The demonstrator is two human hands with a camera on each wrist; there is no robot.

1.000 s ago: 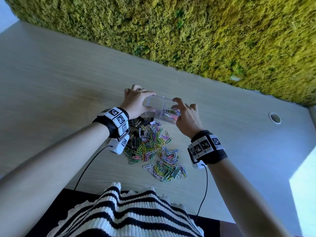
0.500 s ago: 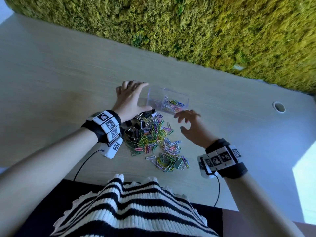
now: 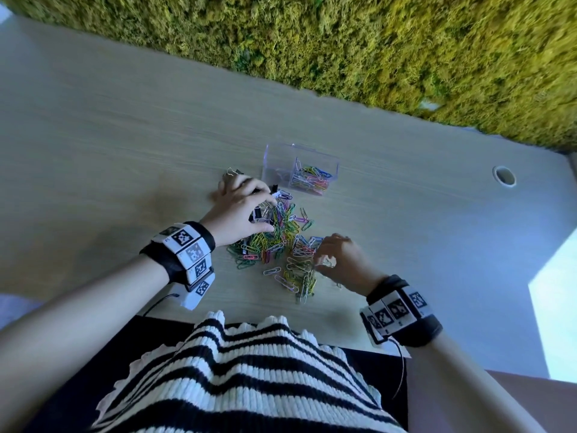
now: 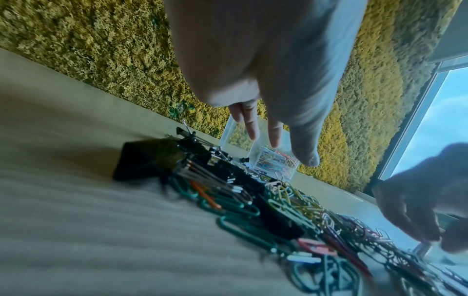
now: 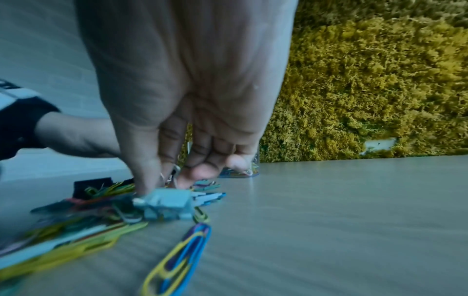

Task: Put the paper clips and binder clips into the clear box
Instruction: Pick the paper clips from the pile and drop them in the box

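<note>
Both hands have left the clear box [image 3: 299, 170]: the left hand [image 3: 240, 214] hovers open-fingered over the binder clips [image 4: 222, 170], and the right hand [image 3: 343, 260] now pinches into the paper clips [image 3: 290, 245] pile.

The left hand [image 3: 240, 210] reaches forward, palm down, fingers [image 4: 249, 122] extended and spread. The right hand [image 3: 342, 260] points down, its fingertips [image 5: 200, 174] bunched together.

Bare forearms, a black-and-white striped knit top [image 3: 237, 376], and black wristbands [image 3: 182, 250] carrying white square-code tags and cables.
</note>
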